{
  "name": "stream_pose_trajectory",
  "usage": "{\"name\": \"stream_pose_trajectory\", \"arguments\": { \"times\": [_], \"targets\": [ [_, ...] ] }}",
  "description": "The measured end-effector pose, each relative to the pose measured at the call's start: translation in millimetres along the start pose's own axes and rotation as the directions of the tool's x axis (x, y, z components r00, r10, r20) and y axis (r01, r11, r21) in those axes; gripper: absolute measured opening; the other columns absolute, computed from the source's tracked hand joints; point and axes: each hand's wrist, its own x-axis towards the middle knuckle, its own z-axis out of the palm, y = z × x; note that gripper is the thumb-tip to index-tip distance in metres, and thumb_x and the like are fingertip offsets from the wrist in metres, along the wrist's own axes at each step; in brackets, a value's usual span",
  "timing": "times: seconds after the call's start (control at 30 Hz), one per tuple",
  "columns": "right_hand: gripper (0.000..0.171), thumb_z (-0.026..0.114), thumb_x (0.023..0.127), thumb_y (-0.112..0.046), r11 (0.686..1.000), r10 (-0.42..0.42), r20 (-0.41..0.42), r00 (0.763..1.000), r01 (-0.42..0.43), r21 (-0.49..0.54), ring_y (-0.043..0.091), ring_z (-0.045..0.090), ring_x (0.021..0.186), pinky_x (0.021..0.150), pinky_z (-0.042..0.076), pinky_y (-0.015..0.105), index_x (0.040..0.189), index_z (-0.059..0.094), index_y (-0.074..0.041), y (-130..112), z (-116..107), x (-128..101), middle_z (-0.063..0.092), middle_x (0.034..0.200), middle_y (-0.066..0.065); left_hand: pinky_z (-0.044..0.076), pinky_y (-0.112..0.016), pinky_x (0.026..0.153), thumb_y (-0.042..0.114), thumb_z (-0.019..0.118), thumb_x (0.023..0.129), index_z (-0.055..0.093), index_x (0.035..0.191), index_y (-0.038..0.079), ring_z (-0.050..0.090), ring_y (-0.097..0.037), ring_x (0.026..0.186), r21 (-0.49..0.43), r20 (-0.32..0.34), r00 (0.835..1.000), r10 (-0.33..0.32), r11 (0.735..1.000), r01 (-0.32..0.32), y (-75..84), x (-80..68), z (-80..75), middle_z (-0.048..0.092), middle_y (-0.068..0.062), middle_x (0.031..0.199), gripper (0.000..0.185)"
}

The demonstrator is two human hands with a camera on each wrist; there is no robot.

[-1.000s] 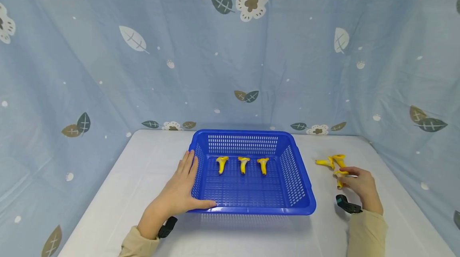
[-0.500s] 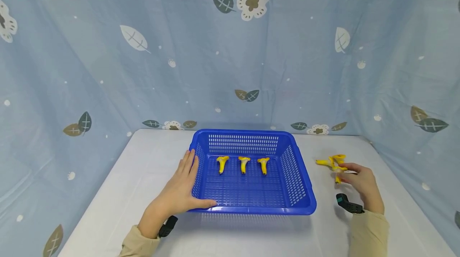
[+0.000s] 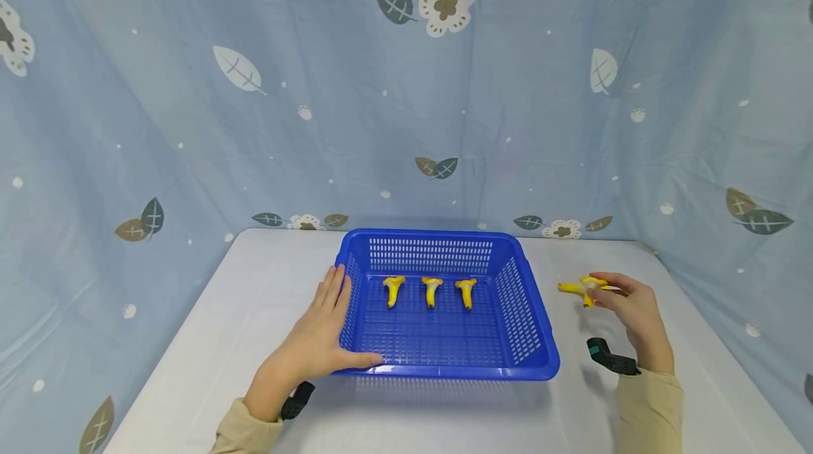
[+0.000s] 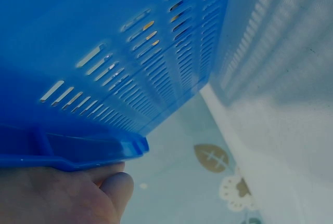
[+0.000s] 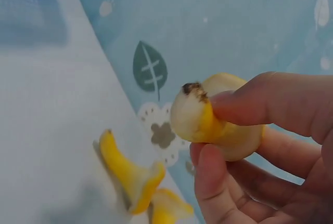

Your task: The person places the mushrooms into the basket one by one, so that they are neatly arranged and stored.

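A blue slotted basket (image 3: 530, 330) stands mid-table and holds three yellow banana-like toys (image 3: 431, 291) in a row near its far wall. My left hand (image 3: 324, 330) rests flat against the basket's left wall, thumb along the front rim. The left wrist view shows that wall (image 4: 130, 52) with my fingers (image 4: 78, 195) under the rim. To the right of the basket, my right hand (image 3: 603, 293) pinches another yellow toy (image 3: 587, 293) just above the table. Thumb and fingers grip the same toy (image 5: 216, 115) in the right wrist view. Two more yellow toys (image 5: 130, 174) lie beneath it.
The table (image 3: 254, 299) is white, and a blue leaf-print curtain (image 3: 406, 87) closes it in at the back and both sides. A black wrist mount (image 3: 611, 359) sits by each sleeve. One loose yellow toy (image 3: 569, 288) lies right of the basket.
My right hand has lifted one yellow toy off the table and moved it slightly back and up. The left hand and the basket have stayed put.
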Motion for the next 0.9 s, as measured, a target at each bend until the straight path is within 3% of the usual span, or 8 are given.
{"name": "stream_pose_trajectory", "arguments": {
  "times": [0.13, 0.4, 0.63, 0.9],
  "targets": [
    [0.048, 0.066, 0.096, -0.021, 0.999, -0.036, -0.025, 0.999, 0.036, -0.003, 0.001, 0.059, 0.081, 0.074, 0.056, 0.019, 0.134, 0.055, 0.007, -9.3, 3.4, -1.4, 0.055, 0.128, 0.019, 0.015, -0.056, 0.118, 0.083, 0.066, 0.066, 0.009, 0.156, -0.006, -0.007, -0.037, 0.151, 0.004, 0.008, 1.0, -0.006, 1.0, 0.006, -0.6, 0.4, 1.0, -0.004, -0.022, 0.164, 0.139],
    [0.047, 0.068, 0.095, -0.021, 0.992, -0.11, -0.051, 0.993, 0.113, 0.058, 0.002, 0.061, 0.084, 0.073, 0.053, 0.016, 0.132, 0.057, 0.005, -32.7, 8.2, -7.8, 0.06, 0.101, -0.016, 0.015, -0.056, 0.118, 0.084, 0.066, 0.066, 0.008, 0.156, -0.006, -0.007, -0.037, 0.151, -0.005, 0.013, 1.0, -0.006, 1.0, 0.007, -1.3, 0.5, 1.6, -0.004, -0.022, 0.164, 0.14],
    [0.041, 0.068, 0.095, -0.021, 0.981, -0.174, -0.074, 0.982, 0.18, 0.074, 0.004, 0.062, 0.084, 0.073, 0.051, 0.016, 0.129, 0.06, 0.003, -52.3, 11.4, -17.7, 0.062, 0.102, -0.016, 0.015, -0.057, 0.118, 0.085, 0.065, 0.066, 0.009, 0.156, -0.006, -0.006, -0.037, 0.151, -0.004, 0.012, 1.0, -0.005, 1.0, 0.006, -0.9, 0.9, 0.8, -0.004, -0.022, 0.164, 0.14],
    [0.034, 0.071, 0.092, -0.011, 0.943, -0.25, -0.075, 0.965, 0.26, 0.208, 0.007, 0.064, 0.082, 0.071, 0.053, 0.016, 0.123, 0.065, 0.003, -77.7, 20.6, -30.3, 0.068, 0.1, -0.014, 0.015, -0.056, 0.118, 0.085, 0.065, 0.066, 0.008, 0.156, -0.006, -0.007, -0.037, 0.151, -0.002, 0.016, 1.0, -0.005, 1.0, 0.005, -1.7, 0.6, 0.2, -0.004, -0.022, 0.164, 0.14]
  ]
}}
